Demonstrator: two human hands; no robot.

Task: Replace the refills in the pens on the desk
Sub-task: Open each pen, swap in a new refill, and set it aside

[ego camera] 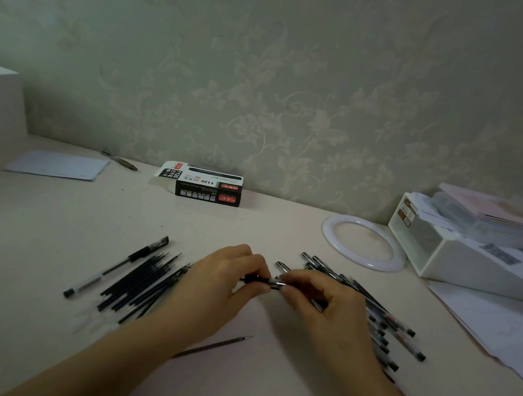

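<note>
Both hands meet over the middle of the desk on one pen [269, 282], held level. My left hand [223, 280] pinches its dark left end, and my right hand [319, 301] grips the clear barrel. A bundle of dark refills [140, 284] lies to the left, with one capped pen [115, 269] beside it. A single thin refill [212, 346] lies loose near my left wrist. A pile of several clear pens [372, 309] spreads out at the right, partly hidden by my right hand.
A black refill box [209, 186] stands open by the wall. A white ring [364, 243], a white organiser [470, 255] and loose papers [506, 332] fill the right side. A sheet [58, 164] and a pen [120, 160] lie far left.
</note>
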